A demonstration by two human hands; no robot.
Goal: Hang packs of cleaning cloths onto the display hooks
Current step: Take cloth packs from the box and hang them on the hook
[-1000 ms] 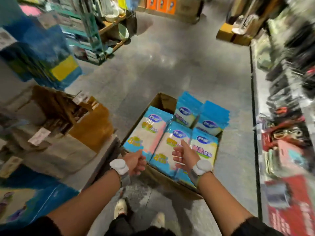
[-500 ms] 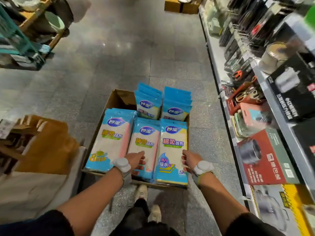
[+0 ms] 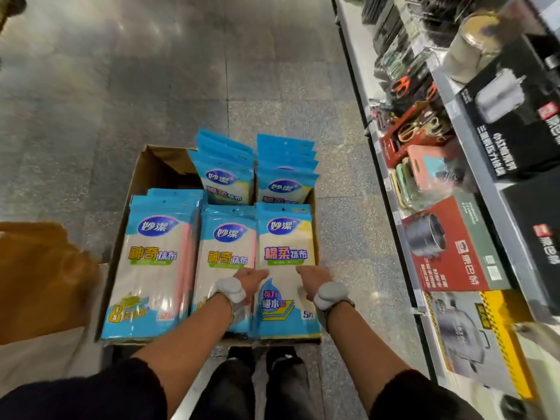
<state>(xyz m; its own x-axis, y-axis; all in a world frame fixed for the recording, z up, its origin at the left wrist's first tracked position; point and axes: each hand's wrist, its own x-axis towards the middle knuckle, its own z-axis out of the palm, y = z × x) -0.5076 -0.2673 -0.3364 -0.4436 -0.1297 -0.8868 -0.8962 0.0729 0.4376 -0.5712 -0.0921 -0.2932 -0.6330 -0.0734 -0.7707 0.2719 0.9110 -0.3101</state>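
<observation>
An open cardboard box (image 3: 142,168) on the floor holds blue-topped packs of cleaning cloths in several stacks: a wide front-left stack (image 3: 151,259), a front-middle stack (image 3: 225,247), a front-right stack (image 3: 285,237), and two rear stacks (image 3: 224,174) (image 3: 286,174). My left hand (image 3: 251,280) rests at the seam between the front-middle and front-right packs. My right hand (image 3: 312,277) lies on the right part of the front-right pack. Both hands point down, so the fingers are hidden. No display hooks are in view.
Store shelves run along the right, holding a red boxed pot (image 3: 454,247), black boxes (image 3: 509,116) and scissors. A brown and white bag-like bundle (image 3: 39,268) sits at the left. The grey tiled floor (image 3: 151,71) stretches ahead. My legs and shoes (image 3: 260,359) stand just behind the box.
My view has swung right and down until the box is centred. Both hands have moved forward from the box's near edge onto the front-right pack.
</observation>
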